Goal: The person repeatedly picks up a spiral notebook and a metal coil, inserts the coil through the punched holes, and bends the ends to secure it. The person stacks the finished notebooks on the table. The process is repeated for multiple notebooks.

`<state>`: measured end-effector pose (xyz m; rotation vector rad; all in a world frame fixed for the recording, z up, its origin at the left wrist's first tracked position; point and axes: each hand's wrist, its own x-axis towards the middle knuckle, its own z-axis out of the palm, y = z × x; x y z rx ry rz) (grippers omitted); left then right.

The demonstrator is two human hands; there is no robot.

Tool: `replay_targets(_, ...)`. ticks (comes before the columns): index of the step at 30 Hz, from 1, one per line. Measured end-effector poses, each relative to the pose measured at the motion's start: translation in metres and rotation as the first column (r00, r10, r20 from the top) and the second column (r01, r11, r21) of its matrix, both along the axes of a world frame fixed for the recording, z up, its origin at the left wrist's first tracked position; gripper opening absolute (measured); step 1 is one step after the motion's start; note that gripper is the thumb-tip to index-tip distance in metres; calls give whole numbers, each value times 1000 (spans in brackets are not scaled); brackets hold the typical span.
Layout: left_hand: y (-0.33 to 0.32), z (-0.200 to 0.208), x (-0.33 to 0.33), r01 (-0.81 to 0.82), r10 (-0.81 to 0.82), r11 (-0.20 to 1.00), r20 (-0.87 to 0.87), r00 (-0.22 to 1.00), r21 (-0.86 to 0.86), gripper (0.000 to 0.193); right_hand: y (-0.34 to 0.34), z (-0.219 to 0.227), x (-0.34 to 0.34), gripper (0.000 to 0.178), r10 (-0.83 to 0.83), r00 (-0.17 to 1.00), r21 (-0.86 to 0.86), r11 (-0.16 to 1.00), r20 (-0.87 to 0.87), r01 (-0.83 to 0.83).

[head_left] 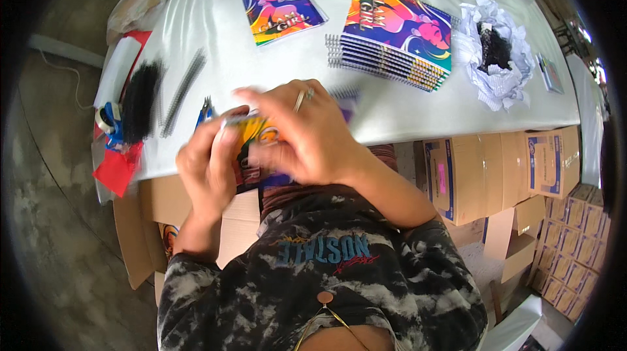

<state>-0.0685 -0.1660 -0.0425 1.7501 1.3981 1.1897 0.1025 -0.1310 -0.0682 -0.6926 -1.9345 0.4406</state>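
Observation:
Close to my body at the table's front edge, my left hand (210, 158) grips a colourful notebook (250, 131) with an orange, yellow and purple cover, fingers and thumb pinching its upper edge. Across the same notebook reaches my right hand (307, 130), a ring on one finger. Motion smears its fingers, so whether they grip the cover is unclear. Much of the notebook is hidden behind the hands. Just beyond the left hand lie blue-handled pliers (205, 112). Part of a spiral binding (345, 93) shows behind the right hand.
A notebook stack (398, 37) and another notebook (282, 13) lie farther back on the white-covered table (228, 67). At left are black binding coils (140, 101), a single coil (183, 93) and a blue tape dispenser (112, 126). Crumpled paper (467, 57) sits right; cardboard boxes (480, 175) stand below.

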Motion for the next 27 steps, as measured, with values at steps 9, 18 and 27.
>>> replay_targets(9, 44, -36, -2, 355, -162, 885, 514, 842, -302, 16, 8, -27, 7, 19, -89, 936, -650, 742, -340, -165)
replay_targets(18, 56, -28, 3, 518, -296, 801, 554, 778, -300, 10, 4, -32, 4, 20, -198, 802, -660, 692, -563, -293)
replay_targets(27, 72, -33, 17, 492, -438, 843, 255, 862, -217, 16, -3, -35, 1, 25, -315, 902, -455, 876, -295, 158)
